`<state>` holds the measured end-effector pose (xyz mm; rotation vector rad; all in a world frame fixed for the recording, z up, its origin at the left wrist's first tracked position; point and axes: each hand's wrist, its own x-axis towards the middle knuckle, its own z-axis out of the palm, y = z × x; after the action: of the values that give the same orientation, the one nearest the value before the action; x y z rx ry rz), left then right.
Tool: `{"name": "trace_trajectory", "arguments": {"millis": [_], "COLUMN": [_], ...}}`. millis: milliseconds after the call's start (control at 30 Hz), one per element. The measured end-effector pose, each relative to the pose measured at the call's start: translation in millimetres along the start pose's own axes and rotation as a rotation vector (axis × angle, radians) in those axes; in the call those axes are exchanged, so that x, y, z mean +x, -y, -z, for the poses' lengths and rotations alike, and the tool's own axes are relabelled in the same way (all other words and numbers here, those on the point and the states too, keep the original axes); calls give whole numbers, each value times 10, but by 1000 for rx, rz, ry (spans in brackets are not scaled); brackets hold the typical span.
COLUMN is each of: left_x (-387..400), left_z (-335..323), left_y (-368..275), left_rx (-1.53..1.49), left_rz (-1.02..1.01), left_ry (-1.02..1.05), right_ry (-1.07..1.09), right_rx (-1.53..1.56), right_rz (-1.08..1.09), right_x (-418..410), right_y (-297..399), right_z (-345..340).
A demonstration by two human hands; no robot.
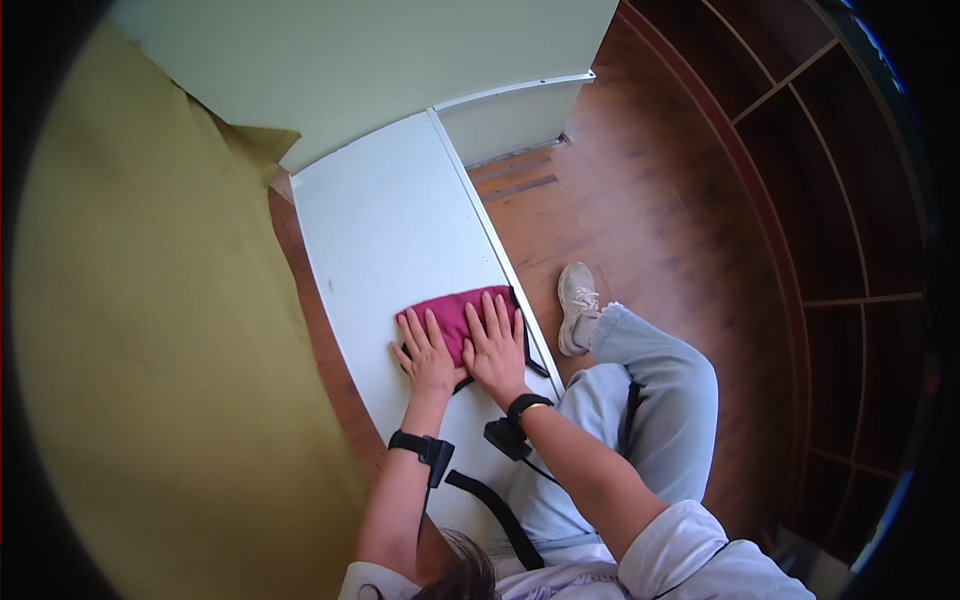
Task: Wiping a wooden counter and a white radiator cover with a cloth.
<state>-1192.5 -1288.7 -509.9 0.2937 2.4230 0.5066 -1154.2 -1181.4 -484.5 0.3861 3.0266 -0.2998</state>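
Observation:
A folded magenta cloth (454, 325) with black trim lies on a long white board surface (390, 217). My left hand (429, 356) rests flat on its left part, fingers spread, with the thumb reaching towards the other hand. Over the right part lies my right hand (495, 345), palm down and fingers apart. Neither hand grips the cloth. A black edge or strap (536, 366) shows past its right side, and more dark trim peeks out beneath the left hand. The parts of the cloth under both palms are hidden.
Yellowish fabric (172, 322) drapes along the left. A pale panel (390, 60) stands at the far end of the board. Wooden floor (645, 202) and dark red shelving (817, 187) are on the right. My bent leg (660, 390) is beside the board.

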Motion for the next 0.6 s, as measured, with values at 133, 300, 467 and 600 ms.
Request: {"name": "trace_trajectory", "arguments": {"millis": [133,300,467,600], "left_x": [72,64,124,188], "left_z": [-30,-400,-332,-377], "left_y": [114,328,336,357], "left_rx": [41,81,89,73], "left_rz": [13,46,22,-21], "left_ry": [-45,-159,-183,-184], "right_ry": [-91,-255,-305,-317], "right_rx": [-4,21,47,55], "right_rz": [57,167,139,61], "right_x": [35,-115,-88,-129], "right_y": [39,-31,-8,-21], "right_z": [-173,-639,-666,-771]}}
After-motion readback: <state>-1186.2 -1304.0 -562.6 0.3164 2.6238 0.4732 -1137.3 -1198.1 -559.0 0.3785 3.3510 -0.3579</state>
